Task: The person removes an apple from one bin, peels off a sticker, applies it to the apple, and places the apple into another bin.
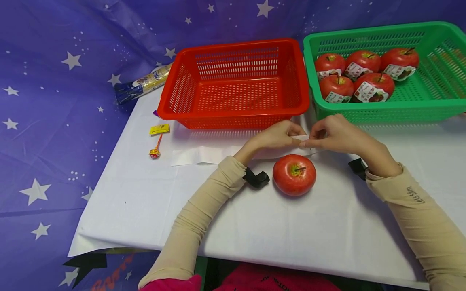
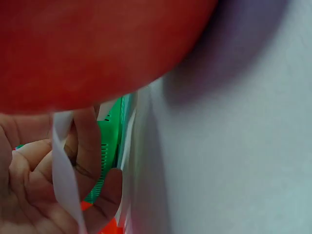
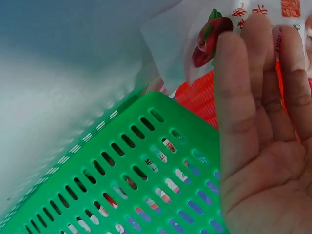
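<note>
Both hands meet over a long white paper strip (image 1: 204, 154) in front of the baskets. My left hand (image 1: 274, 135) pinches the strip near its right end. My right hand (image 1: 338, 133) pinches the same end between thumb and forefinger. In the right wrist view a white label (image 3: 212, 36) printed with an apple picture and red characters shows behind the fingers. Just below the hands sits a bare red apple (image 1: 294, 178), stem up, touched by neither hand. That apple (image 2: 97, 48) fills the top of the left wrist view and hides part of the left hand.
A red basket (image 1: 233, 115) stands behind the left hand. To its right, a green basket (image 1: 393, 111) holds several labelled apples (image 1: 376, 87). At the left lie a lollipop (image 1: 154, 152), a small yellow packet (image 1: 159, 129) and a long yellow-and-blue packet (image 1: 143, 84).
</note>
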Demonstrator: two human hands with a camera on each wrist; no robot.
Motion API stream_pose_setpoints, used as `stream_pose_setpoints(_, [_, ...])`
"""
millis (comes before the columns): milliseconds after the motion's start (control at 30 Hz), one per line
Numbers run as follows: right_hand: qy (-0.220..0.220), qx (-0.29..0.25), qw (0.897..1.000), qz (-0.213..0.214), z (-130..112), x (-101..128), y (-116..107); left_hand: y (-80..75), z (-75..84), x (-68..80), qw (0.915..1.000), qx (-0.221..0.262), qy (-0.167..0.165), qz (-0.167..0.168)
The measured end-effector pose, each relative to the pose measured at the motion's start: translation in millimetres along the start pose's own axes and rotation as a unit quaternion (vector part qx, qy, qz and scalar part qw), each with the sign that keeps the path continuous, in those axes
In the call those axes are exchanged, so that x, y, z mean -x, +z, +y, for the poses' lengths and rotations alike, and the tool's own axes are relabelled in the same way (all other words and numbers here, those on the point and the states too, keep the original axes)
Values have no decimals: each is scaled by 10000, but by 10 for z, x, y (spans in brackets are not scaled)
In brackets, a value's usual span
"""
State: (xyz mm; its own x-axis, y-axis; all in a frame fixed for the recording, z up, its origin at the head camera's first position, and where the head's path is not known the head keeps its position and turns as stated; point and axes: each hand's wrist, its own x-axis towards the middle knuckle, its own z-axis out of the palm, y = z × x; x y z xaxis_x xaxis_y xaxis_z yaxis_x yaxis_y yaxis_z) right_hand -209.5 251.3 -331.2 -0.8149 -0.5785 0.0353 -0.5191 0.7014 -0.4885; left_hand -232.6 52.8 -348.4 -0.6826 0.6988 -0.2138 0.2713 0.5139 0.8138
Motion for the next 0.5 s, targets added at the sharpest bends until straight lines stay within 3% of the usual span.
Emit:
stream_pose_setpoints(333, [-109,-262,9989,-364,30,7,-7,12,-4,11,9999,81,43,-39])
stream_pose_setpoints(500, [-442,-217,9987,-142,67,25,-43,23,15,0,9999,71,93,-60])
